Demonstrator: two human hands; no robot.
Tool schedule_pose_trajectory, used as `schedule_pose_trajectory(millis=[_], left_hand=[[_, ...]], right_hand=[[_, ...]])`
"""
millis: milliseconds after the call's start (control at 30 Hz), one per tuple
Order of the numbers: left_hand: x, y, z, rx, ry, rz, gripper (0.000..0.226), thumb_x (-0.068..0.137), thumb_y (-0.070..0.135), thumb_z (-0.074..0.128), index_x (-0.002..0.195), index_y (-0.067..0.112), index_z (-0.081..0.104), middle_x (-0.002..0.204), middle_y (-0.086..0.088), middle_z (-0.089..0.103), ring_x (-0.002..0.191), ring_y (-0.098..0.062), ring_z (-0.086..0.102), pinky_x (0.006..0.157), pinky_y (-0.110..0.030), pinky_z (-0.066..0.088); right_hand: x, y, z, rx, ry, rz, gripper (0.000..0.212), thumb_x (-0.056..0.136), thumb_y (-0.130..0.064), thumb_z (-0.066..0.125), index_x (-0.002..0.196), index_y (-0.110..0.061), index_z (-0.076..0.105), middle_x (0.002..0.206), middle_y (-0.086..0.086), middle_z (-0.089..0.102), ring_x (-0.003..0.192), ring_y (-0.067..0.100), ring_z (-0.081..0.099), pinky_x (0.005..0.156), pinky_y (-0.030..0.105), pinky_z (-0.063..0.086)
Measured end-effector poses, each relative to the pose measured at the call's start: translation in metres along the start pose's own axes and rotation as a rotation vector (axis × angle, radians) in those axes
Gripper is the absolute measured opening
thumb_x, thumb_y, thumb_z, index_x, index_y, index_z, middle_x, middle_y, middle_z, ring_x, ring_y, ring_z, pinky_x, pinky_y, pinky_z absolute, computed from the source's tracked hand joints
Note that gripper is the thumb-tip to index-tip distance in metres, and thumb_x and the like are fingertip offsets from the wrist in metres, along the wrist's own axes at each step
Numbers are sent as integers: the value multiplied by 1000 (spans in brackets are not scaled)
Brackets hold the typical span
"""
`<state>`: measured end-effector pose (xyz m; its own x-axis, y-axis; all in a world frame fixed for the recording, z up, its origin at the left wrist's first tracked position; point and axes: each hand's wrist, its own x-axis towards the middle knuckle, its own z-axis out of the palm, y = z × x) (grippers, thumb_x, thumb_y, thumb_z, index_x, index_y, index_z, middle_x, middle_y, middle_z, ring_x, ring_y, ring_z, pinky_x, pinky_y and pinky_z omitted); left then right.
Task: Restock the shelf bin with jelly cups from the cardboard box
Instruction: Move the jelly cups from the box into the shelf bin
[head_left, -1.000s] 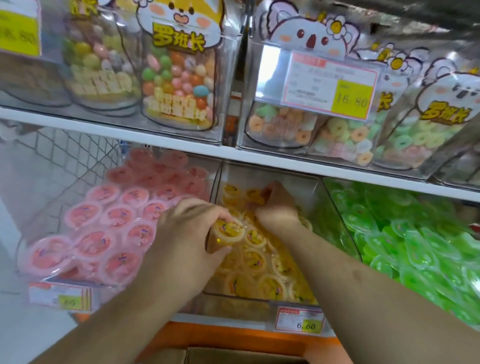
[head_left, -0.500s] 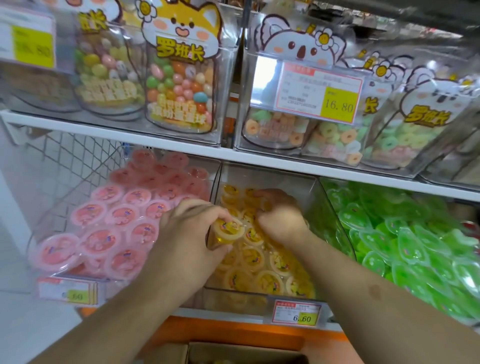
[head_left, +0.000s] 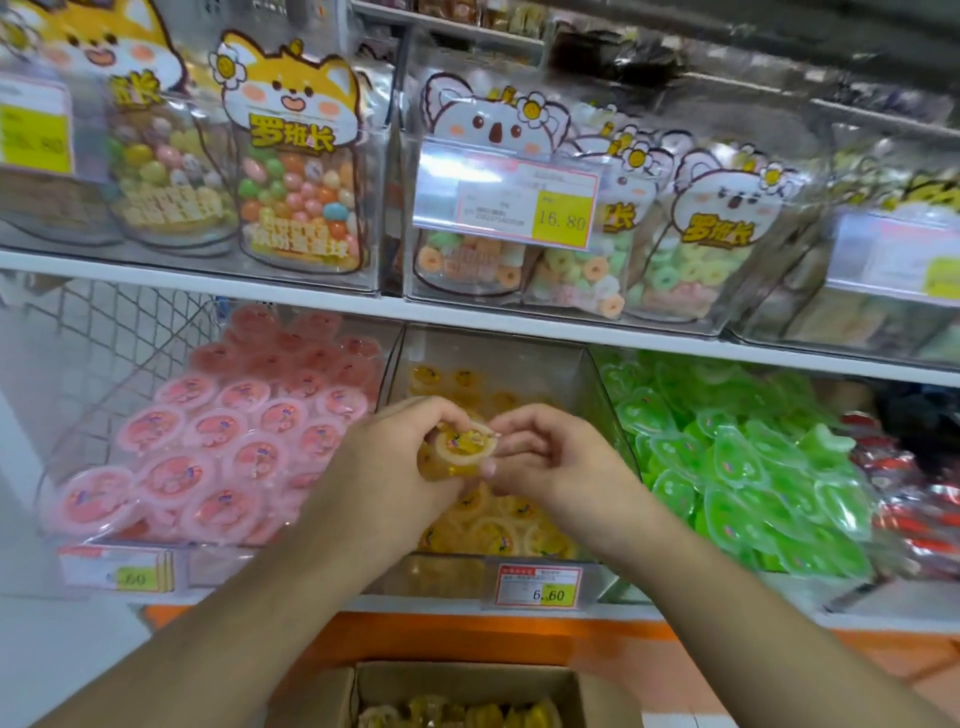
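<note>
hands: 2, left (head_left: 384, 467) and right (head_left: 550, 462)
yellow jelly cup held: 1 (head_left: 460, 449), between both hands
clear bins on lower shelf: 3 – pink bin (head_left: 218, 441), yellow bin (head_left: 498, 364), green bin (head_left: 753, 467)
pink cups: too many to count, 20+
green cups: too many to count
price tags readable: 2 – 16.80 tag (head_left: 561, 218), 6.60 tag (head_left: 540, 587)
cardboard box: 1 (head_left: 332, 691), yellow cups inside, count unclear
upper shelf candy bags: 6+ visible, blurred at edges

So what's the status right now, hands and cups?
Left hand grips yellow cup; right hand pinches its rim. Both over middle bin. More cups in box. Nothing blocking.
</note>
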<state>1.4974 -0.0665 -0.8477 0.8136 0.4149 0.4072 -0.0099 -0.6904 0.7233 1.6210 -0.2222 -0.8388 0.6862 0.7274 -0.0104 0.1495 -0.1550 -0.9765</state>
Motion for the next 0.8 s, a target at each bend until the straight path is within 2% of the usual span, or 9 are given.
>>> schedule_pose_trajectory(millis=[67,167,300,400,467,600,667,733,800], left_hand=[[-1,5,4,-29,-43,5,35,73,42,87,103,41,71,106,27,67,93,2,66,76,-21,57],[0,9,5,-30,-118,-27,41,72,45,89,107,49,68,114,29,63,96,0,66,82,-32,60],[6,11,7,14,-162,-88,39,75,44,89,105,53,67,98,24,70,90,1,69,81,-36,61],[22,12,15,85,-170,-97,44,70,40,93,103,49,66,93,21,72,87,2,68,79,-34,60],[41,11,25,155,-157,-84,47,66,40,95,104,43,68,94,22,73,88,3,67,80,-30,58],[90,-1,54,263,-108,-83,47,63,43,96,103,32,74,95,12,73,88,-7,66,72,-20,46],[113,-10,69,343,-125,-102,44,64,47,92,101,31,75,101,7,74,97,-14,66,79,-22,47],[130,-19,83,407,-176,-145,45,60,56,81,99,34,74,106,4,74,108,-20,66,93,-32,52],[142,-27,95,424,-193,-184,46,60,56,81,100,35,74,109,4,74,112,-22,65,95,-36,52]], right_hand=[[-5,0,-6,9,44,6,30,82,2,84,107,-5,69,97,23,74,85,25,72,90,46,59],[-12,0,-15,15,29,8,24,86,2,80,108,-4,73,99,15,78,88,22,74,85,40,60],[-17,-3,-26,-116,-35,-3,24,96,-2,70,116,-14,76,108,4,80,97,11,73,89,33,59],[-18,-6,-41,-610,64,-121,39,94,-16,72,132,-27,68,119,-13,73,109,3,66,102,22,50],[-19,-6,-55,-917,133,-225,47,92,-19,69,138,-27,62,127,-9,68,121,10,58,102,16,39],[-17,2,-73,-1117,140,-237,37,94,-25,62,131,-21,61,129,-1,62,127,20,44,109,35,41],[-14,7,-79,-1150,145,-233,32,93,-27,61,125,-21,61,124,-2,61,124,18,42,105,39,45],[-12,10,-84,-1139,151,-234,31,92,-27,62,123,-22,62,122,-5,61,125,16,40,104,37,46],[-8,14,-89,-1137,151,-244,30,91,-26,62,121,-22,63,119,-6,61,124,15,40,103,36,46]])
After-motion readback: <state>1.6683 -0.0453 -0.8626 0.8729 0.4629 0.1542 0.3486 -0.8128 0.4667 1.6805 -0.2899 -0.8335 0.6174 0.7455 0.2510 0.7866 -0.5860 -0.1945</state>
